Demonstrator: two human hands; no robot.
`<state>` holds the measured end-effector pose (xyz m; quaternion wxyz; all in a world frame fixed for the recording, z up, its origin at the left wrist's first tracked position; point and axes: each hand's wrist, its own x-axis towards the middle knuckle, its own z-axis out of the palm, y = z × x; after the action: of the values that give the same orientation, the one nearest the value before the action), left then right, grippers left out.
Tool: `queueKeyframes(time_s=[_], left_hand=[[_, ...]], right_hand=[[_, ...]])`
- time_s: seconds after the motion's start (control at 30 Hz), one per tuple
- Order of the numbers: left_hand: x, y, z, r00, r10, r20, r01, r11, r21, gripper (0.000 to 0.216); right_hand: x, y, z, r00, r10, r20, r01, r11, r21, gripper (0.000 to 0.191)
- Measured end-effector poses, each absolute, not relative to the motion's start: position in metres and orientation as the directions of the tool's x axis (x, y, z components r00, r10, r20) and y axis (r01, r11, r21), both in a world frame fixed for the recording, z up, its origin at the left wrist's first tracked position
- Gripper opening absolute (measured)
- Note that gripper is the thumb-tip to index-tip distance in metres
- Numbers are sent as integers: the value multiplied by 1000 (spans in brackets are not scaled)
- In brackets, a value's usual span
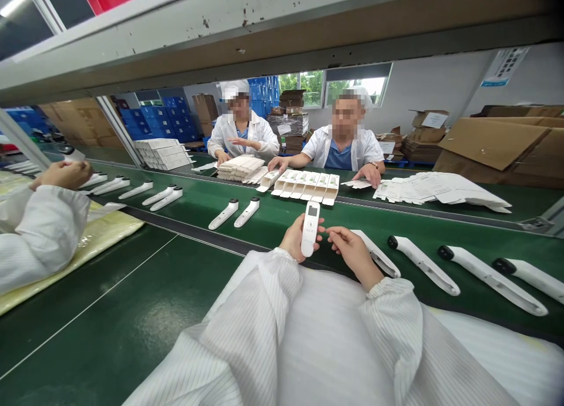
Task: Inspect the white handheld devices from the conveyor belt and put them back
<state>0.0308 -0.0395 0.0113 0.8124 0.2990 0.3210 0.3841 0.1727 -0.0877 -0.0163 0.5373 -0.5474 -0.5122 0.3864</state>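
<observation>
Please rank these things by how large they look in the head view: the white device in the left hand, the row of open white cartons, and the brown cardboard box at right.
1. Brown cardboard box
2. Row of white cartons
3. White device, though nearness to the camera enlarges it

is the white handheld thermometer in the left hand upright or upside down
Upright: the white handheld thermometer has its screen towards the top, facing the camera, and the left hand holds it.
</observation>
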Motion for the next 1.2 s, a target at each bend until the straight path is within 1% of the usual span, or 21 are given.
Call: queueKeyframes(time_s=[0.2,0.27,0.33,0.37,0.43,0.5,0.57,0.63,0.67,0.7,0.73,0.77,0.83,0.9,0.93,1.0,1.1,1.13,1.2], left_hand=[[41,-47,12,475,825,-305,-433,521,735,42],[44,-48,9,447,833,-326,-432,520,737,32],[47,-50,5,426,850,-309,-438,493,752,18],[48,-50,4,423,859,-290,-441,474,762,14],[48,-49,2,418,872,-255,-433,438,788,16],[45,-46,1,406,878,-255,-375,414,830,15],[37,-38,1,342,912,-225,-260,322,910,13],[24,-27,1,194,975,-110,-39,120,992,11],[15,-21,1,107,994,-15,120,3,993,12],[6,-16,2,31,996,87,295,-93,951,15],[-3,-12,2,-19,985,172,457,-145,878,20],[-11,-8,2,-59,973,224,587,-148,796,24],[-25,-4,2,-124,963,240,752,-67,656,32],[-32,-3,2,-170,966,193,820,30,572,37],[-34,-3,1,-174,970,169,834,54,550,37],[-35,-3,1,-166,979,121,825,70,561,31],[-34,-3,-1,-184,981,66,741,95,665,19],[-33,-3,-1,-199,978,64,719,101,688,20],[-32,-2,-1,-209,975,71,715,103,691,32]], right_hand=[[172,-88,-13,244,959,148,123,121,-985,34],[170,-88,-13,200,974,109,77,95,-992,38],[169,-89,-12,137,989,62,5,62,-998,43],[168,-89,-13,114,993,42,-33,46,-998,44],[168,-90,-13,82,996,21,-104,29,-994,45],[170,-90,-13,46,999,16,-158,23,-987,44],[173,-91,-14,10,1000,18,-187,19,-982,43],[175,-91,-14,-6,1000,10,-197,8,-980,41],[175,-91,-14,-8,1000,-1,-200,-2,-980,39],[176,-91,-14,-9,1000,-11,-204,-13,-979,37],[176,-90,-14,-12,1000,-21,-207,-23,-978,35],[177,-90,-15,-14,1000,-26,-210,-28,-977,34],[177,-91,-15,-17,999,-27,-210,-30,-977,33],[177,-91,-14,-21,999,-23,-209,-27,-978,34],[177,-91,-14,-23,999,-22,-207,-27,-978,35],[177,-92,-13,-25,999,-21,-202,-26,-979,35],[177,-92,-12,-29,999,-21,-196,-26,-980,33],[176,-92,-12,-28,999,-24,-197,-29,-980,33],[176,-92,-11,-20,999,-41,-202,-44,-978,32]])
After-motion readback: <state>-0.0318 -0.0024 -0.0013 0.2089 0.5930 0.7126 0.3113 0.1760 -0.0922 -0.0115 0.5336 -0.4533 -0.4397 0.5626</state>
